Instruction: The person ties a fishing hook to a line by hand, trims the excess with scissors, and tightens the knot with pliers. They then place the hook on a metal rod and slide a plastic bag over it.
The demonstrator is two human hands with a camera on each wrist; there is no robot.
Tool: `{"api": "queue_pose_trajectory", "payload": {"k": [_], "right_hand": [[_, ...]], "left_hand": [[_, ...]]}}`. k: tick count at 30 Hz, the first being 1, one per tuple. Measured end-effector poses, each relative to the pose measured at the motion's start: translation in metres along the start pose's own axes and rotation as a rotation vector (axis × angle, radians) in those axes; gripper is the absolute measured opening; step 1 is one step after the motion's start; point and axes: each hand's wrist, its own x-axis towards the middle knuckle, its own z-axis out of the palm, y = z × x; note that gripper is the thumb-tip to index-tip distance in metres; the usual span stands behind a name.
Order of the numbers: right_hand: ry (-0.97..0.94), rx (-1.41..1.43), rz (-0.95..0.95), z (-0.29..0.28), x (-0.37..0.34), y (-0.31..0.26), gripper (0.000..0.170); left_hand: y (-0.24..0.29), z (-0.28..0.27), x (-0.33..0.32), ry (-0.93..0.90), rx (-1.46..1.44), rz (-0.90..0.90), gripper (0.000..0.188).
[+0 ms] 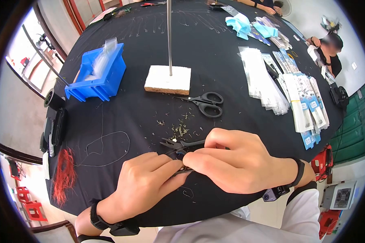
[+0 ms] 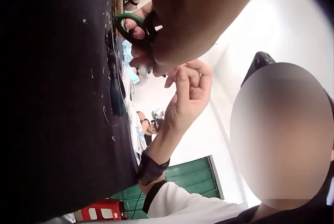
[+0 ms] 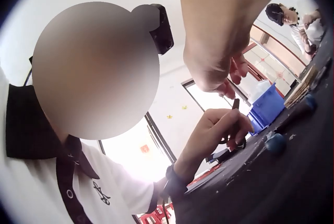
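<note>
Left hand [image 1: 144,182] has its fingers clamped on a dark ring-handled tool [image 2: 121,30], scissors by the look of it. Right hand [image 1: 241,164] is right up beside it, thumb and fingertips together, can't tell what's between them. Taking the fingertips as clock centre: pliers [image 1: 188,143] lie at 12, black-handled scissors [image 1: 211,109] at 1, the blue bin [image 1: 115,75] around 11 and a red thread bundle [image 1: 64,175] at 9.

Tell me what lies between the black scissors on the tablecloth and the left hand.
Greenish clippings, then a dark pliers-like tool, lie in that stretch; the head view shows it.
</note>
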Motion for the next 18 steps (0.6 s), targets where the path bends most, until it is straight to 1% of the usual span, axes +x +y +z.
{"api": "queue_pose_trajectory", "payload": {"k": [1,4,5,7,8,11,13,17,18], "right_hand": [[-0.001,0.010,0.009,-0.001,0.000,0.001,0.027],[-0.021,0.117,0.125,0.003,-0.001,0.005,0.025],[-0.052,0.209,0.187,0.001,0.000,0.003,0.023],[-0.057,0.391,0.269,0.004,-0.001,0.005,0.021],[-0.060,0.483,0.309,0.005,-0.001,0.005,0.020],[-0.084,0.688,0.518,0.005,-0.002,0.001,0.019],[-0.086,0.637,0.510,0.005,-0.002,0.003,0.021],[-0.022,0.530,0.427,0.011,-0.003,0.003,0.024],[-0.027,0.446,0.354,0.011,-0.003,0.004,0.025]], "left_hand": [[0.001,-0.002,0.000,-0.017,0.002,0.004,0.018],[0.002,-0.005,0.000,-0.006,-0.076,0.007,0.019],[0.002,-0.005,0.000,0.004,-0.125,-0.012,0.018],[0.002,-0.006,0.001,0.023,-0.220,-0.055,0.015],[0.003,-0.006,0.000,0.015,-0.302,-0.138,0.012],[0.007,-0.005,-0.001,-0.002,-0.517,-0.366,0.007],[0.012,-0.010,0.003,-0.011,-0.617,-0.491,0.010],[0.011,-0.013,0.005,-0.013,-0.610,-0.559,0.011],[0.011,-0.013,0.005,-0.001,-0.605,-0.578,0.011]]}}
